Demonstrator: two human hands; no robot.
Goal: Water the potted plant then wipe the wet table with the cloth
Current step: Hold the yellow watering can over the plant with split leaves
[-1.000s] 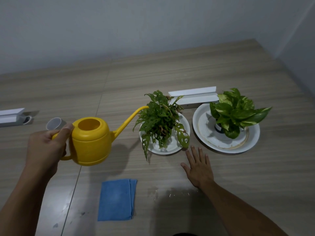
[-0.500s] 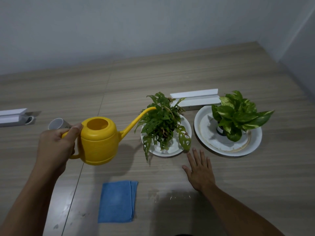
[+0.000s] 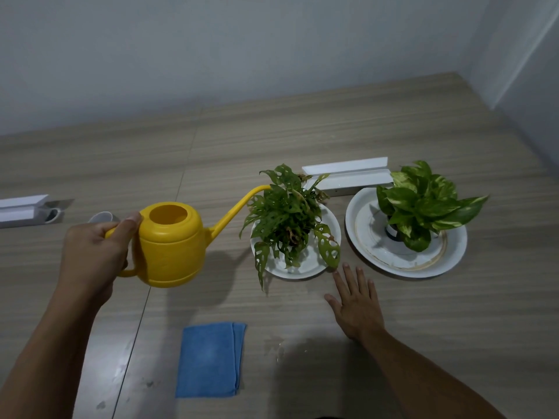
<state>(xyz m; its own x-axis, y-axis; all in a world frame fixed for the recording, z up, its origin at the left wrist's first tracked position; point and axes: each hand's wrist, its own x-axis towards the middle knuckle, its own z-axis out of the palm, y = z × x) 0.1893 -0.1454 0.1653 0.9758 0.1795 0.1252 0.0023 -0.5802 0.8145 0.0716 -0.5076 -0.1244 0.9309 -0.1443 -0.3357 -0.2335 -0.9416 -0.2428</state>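
Note:
My left hand grips the handle of a yellow watering can, held above the table. Its long spout reaches into the top leaves of a holey-leaved potted plant that stands on a white saucer. My right hand lies flat on the wooden table, fingers spread, just in front of that saucer. A folded blue cloth lies near the front edge. Small wet patches glisten on the table right of the cloth.
A second plant with variegated leaves sits on a larger white plate at the right. A white angled strip lies behind both plants. Another white strip and a small grey cup are at the left.
My left hand has carried the watering can to the right, so the spout tip now sits among the plant's leaves. My right hand has stayed flat on the table.

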